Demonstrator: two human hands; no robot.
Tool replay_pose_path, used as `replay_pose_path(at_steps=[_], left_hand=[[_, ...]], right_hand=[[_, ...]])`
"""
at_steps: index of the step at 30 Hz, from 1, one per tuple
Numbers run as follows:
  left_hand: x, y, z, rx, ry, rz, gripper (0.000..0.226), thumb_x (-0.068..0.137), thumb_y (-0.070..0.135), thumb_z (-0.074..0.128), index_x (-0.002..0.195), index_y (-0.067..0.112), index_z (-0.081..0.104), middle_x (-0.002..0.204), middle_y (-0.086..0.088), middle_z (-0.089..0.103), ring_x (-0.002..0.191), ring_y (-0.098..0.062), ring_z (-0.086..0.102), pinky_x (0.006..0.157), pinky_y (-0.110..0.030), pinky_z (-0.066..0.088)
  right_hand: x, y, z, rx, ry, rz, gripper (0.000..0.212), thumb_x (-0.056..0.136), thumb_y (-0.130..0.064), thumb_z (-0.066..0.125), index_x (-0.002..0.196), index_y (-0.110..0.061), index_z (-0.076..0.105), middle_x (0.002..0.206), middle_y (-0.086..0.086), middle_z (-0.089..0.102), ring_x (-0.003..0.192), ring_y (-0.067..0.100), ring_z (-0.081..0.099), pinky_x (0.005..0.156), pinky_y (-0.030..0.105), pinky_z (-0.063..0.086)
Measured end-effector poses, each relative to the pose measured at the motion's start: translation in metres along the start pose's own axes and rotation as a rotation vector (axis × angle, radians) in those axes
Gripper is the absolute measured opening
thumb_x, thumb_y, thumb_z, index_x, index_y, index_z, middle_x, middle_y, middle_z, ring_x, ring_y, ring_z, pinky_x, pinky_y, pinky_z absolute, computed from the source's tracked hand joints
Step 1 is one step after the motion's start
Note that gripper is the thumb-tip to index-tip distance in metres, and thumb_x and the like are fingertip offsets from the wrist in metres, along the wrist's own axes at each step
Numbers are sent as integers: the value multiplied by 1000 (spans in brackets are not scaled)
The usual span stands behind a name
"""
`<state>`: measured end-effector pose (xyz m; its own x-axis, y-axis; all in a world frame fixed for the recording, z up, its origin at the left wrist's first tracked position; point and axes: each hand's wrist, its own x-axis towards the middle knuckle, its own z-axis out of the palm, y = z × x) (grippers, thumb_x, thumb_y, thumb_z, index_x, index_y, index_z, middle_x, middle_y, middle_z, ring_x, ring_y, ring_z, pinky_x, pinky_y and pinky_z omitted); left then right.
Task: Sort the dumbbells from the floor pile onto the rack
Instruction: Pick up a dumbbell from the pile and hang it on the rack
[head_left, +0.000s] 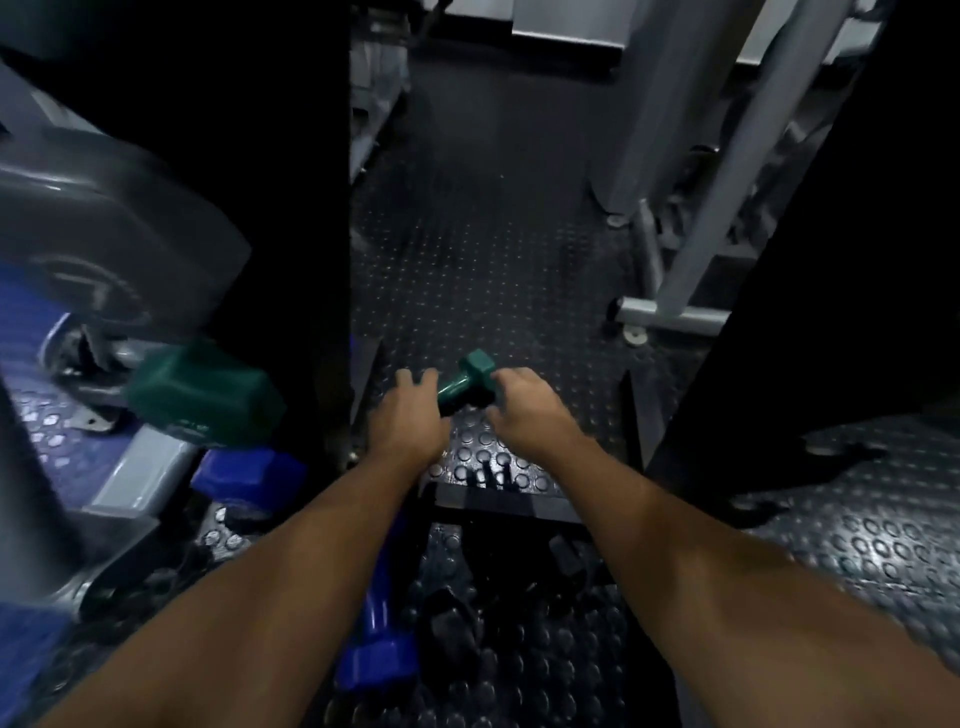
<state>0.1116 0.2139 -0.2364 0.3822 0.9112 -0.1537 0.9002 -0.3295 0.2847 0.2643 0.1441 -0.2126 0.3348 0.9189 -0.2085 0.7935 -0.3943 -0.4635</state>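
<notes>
On the dark rubber floor (498, 249), studded all over with small round bumps, we see a small green dumbbell (464, 382) lying between two bare hands. Its heads are blocky and faceted with a matte coating; its long axis runs on a slant, the far head pointing up and to the right, the near end down and to the left. The right hand (524, 402) curls over the near end of the dumbbell, though we cannot tell whether the fingers actually grip it. The left hand (408, 410) hovers just beside it with fingers spread and relaxed, holding nothing. To the left sits a larger green dumbbell (205, 397) with the same faceted heads, blurred, above a blue one (249, 475). Another blue dumbbell (379, 642) lies under the left forearm. Grey metal tubing of a machine frame (670, 312) stands at right.
</notes>
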Motion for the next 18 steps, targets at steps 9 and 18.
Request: replay_pose_path(at_steps=[9,18], left_hand=[[61,-22,61,-14,-160,-295,79,93,73,50,160,44,21,146,-20,43,125,-38,55,94,-44,50],[82,-20,80,-98,-173,-357,48,97,42,65,142,31,52,134,-21,43,113,-39,59,91,-44,53]], right_hand=[[50,20,36,-23,-47,-38,52,100,-26,61,150,-19,48,149,3,48,132,27,53,112,48,47],[64,35,45,-87,-53,-53,55,98,-27,64,149,-20,45,147,2,46,133,27,49,110,48,48]])
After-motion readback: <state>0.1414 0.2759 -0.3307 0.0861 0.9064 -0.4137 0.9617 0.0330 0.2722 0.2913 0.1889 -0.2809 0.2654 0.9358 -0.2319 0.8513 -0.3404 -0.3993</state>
